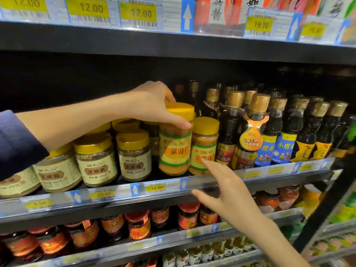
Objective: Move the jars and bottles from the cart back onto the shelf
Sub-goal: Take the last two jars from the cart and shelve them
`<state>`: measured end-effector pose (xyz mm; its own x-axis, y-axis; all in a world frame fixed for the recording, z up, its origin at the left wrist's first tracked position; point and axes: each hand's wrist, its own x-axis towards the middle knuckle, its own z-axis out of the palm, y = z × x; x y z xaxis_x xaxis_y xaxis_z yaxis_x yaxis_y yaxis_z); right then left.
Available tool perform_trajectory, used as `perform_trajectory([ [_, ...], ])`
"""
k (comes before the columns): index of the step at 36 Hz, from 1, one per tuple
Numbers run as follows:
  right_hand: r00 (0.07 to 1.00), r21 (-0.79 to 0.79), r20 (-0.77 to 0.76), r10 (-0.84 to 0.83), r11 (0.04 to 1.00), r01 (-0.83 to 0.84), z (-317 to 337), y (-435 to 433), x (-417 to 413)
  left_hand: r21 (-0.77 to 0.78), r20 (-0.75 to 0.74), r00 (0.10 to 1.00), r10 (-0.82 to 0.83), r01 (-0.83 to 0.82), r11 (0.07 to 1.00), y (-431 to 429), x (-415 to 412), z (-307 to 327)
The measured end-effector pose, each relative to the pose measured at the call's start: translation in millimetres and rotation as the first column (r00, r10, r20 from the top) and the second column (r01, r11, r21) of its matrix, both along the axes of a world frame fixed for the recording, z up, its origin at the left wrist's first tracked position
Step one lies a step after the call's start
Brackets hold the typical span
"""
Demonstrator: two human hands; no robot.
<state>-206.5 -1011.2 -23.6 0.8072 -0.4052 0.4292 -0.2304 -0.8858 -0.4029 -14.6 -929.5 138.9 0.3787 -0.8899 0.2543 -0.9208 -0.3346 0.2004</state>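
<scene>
My left hand (152,103) grips the yellow lid of a tall jar of orange-brown paste (175,151), which stands at the front of the middle shelf (212,184). A shorter jar (204,143) of the same kind, also yellow-lidded, stands touching it on the right. My right hand (229,191) hovers open in front of the shelf rail, fingers spread, one fingertip close to the shorter jar's label. The cart is out of view.
Beige-labelled sesame paste jars (96,158) fill the shelf to the left. Dark sauce bottles with gold caps (252,132) crowd the right. Red-lidded chilli jars (138,226) sit on the shelf below. Price tags (155,188) line the shelf rails; an upper shelf (173,45) hangs overhead.
</scene>
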Motion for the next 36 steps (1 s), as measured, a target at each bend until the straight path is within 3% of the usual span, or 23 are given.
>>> perform_trajectory([
  [5,0.984,-0.306,-0.033,-0.175,0.939,0.157,-29.1,-6.1,-3.0,0.027,-0.024,1.000,-0.005,0.005,1.000,-7.4,8.8,-15.2],
  [10,0.979,-0.428,-0.035,-0.201,0.888,0.167,-42.7,-11.7,-3.7,0.066,0.010,1.000,-0.007,0.007,0.998,-14.5,13.1,-25.9],
  [24,0.986,-0.358,0.048,-0.157,0.919,0.164,-51.6,-12.5,1.6,0.125,0.065,0.997,-0.028,0.020,0.992,-13.8,23.6,-35.8],
  [36,0.989,-0.326,0.081,-0.121,0.935,0.141,-52.7,-12.5,2.5,0.263,0.187,0.982,0.001,-0.051,0.963,-19.8,26.2,-31.4],
])
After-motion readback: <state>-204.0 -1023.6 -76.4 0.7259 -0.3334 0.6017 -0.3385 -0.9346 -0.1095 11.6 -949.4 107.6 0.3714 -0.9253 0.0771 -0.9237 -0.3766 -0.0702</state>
